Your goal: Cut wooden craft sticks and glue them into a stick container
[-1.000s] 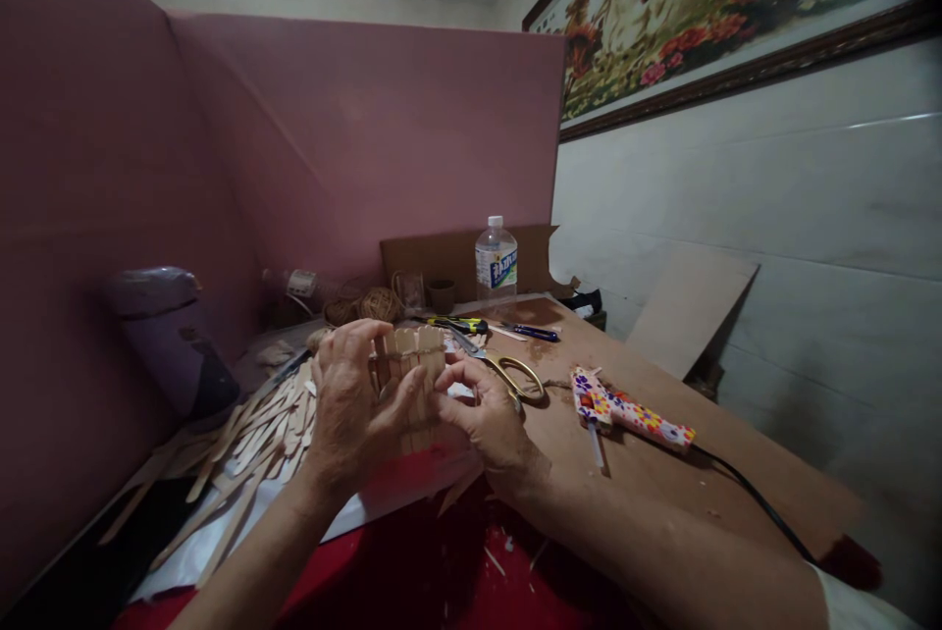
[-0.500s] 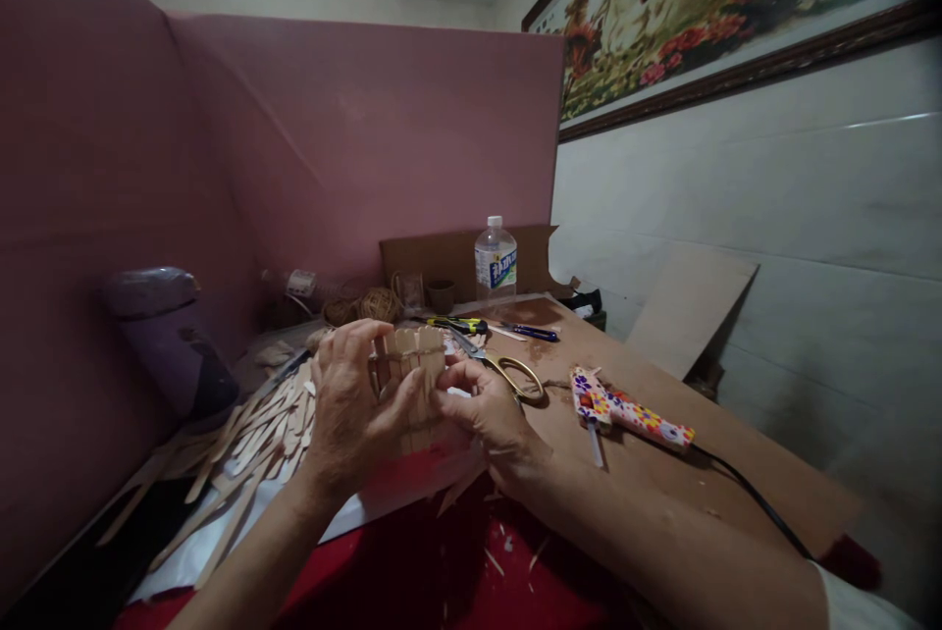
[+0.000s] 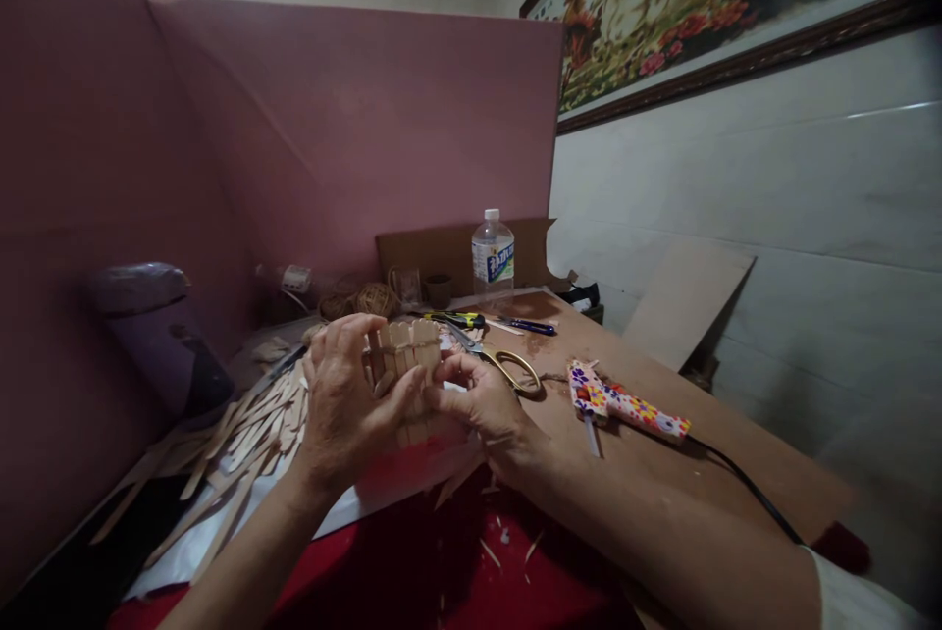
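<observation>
Between my hands is a small container made of upright craft sticks [image 3: 408, 355], with a band of twine around its upper part. My left hand [image 3: 349, 399] wraps its left side, the thumb lying across the front. On its right edge my right hand [image 3: 475, 404] presses with thumb and fingers closed. What the right fingertips pinch besides the stick wall is hidden. Just beyond my right hand lie gold-handled scissors [image 3: 515, 372]. A flower-patterned glue gun [image 3: 622, 404] rests on the board farther right.
Loose craft sticks [image 3: 257, 444] are heaped at left beside a purple container [image 3: 166, 345]. Behind stand a plastic bottle [image 3: 493, 262], a twine ball [image 3: 376, 300] and a small brown pot [image 3: 439, 290]. A yellow-black cutter [image 3: 463, 319] and a blue pen-like tool [image 3: 531, 326] lie near the bottle.
The view has shifted slightly, so everything sits a little farther left and higher. Both hands keep nearly the same hold on the craft-stick container.
</observation>
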The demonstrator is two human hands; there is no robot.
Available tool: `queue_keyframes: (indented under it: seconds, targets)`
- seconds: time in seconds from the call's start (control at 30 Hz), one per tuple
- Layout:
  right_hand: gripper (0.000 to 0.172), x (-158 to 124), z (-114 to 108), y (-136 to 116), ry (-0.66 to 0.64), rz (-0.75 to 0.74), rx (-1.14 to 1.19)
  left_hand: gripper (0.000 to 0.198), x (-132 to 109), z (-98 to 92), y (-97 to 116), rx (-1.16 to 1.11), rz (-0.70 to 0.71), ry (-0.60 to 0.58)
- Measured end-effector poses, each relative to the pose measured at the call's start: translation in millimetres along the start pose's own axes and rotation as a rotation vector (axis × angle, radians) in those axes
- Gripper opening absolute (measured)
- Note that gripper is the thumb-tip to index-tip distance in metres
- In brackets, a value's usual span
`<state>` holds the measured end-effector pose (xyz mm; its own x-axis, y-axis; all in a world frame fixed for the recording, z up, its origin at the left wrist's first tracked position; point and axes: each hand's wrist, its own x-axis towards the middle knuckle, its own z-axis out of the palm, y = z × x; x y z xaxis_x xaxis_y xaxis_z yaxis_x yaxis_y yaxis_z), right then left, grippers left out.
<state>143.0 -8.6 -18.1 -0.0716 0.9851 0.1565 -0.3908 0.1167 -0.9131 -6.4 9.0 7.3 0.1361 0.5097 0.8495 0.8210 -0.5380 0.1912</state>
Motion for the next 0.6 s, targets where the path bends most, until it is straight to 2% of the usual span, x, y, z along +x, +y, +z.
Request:
queue_keyframes:
  seconds: [0.13, 0.3, 0.4, 0.6]
  targets:
    - [0.039, 2, -1, 2, -0.005, -0.043, -0.067, 0.049, 1, 1.4, -3, 0.004, -0.020, 0.009]
    - [0.040, 6, 1, 7, -0.004, -0.136, -0.155, 0.050, 3, 0.6, -5, -0.043, -0.131, -0.016]
    - [0.036, 8, 2, 7, 0.014, -0.211, -0.289, 0.048, 4, -0.5, -7, -0.064, -0.180, -0.016]
    - [0.024, 13, 0, 8, 0.058, -0.339, -0.479, 0.052, 5, -0.8, -11, -0.125, -0.165, -0.029]
